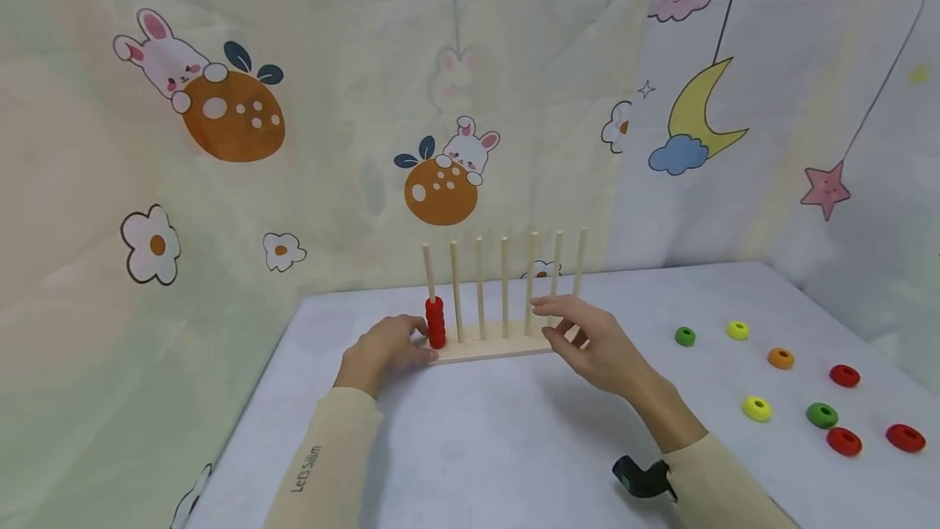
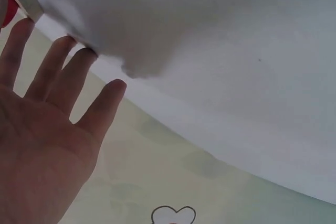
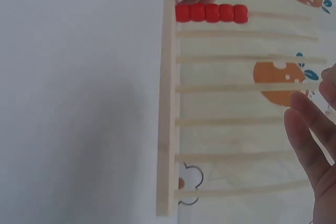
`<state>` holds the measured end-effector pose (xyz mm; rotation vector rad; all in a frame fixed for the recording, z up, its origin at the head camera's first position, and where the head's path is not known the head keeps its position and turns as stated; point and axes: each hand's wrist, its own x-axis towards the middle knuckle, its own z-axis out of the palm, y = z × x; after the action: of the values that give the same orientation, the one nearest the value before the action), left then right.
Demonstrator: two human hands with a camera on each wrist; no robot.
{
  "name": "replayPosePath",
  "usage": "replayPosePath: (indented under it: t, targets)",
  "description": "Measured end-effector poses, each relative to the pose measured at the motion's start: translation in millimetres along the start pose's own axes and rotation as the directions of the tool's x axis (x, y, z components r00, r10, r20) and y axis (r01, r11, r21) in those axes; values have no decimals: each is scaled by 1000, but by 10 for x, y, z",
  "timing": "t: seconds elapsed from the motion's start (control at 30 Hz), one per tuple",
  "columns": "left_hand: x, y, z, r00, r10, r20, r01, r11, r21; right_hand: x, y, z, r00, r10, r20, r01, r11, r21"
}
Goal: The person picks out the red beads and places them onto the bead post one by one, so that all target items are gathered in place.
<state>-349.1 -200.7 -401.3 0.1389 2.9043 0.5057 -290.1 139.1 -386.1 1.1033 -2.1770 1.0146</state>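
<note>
A wooden peg rack stands on the table with several upright pegs. Red beads are stacked on its leftmost peg; the other pegs look bare. My left hand holds the rack's left end, thumb at the base's front corner and index finger beside the beads. In the left wrist view the other fingers of the left hand are spread and fairly straight. My right hand hovers in front of the rightmost pegs, thumb and index finger apart. Nothing shows between those fingers in the right wrist view, where the hand is partly cut off.
Loose beads lie at the table's right: green, yellow, orange, and red, with several more nearer the front. A printed curtain hangs behind the rack. A black strap piece sits at my right cuff.
</note>
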Motion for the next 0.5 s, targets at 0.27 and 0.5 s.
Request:
replayPosePath:
  t: [0.27, 0.5]
  targets:
    - [91, -63, 6, 998, 57, -13, -57, 998, -35, -258, 139, -274, 999, 12, 35, -9, 996, -86]
    - [150, -101, -3, 999, 48, 17, -46, 993, -107, -374, 208, -495, 999, 40, 27, -35, 987, -156]
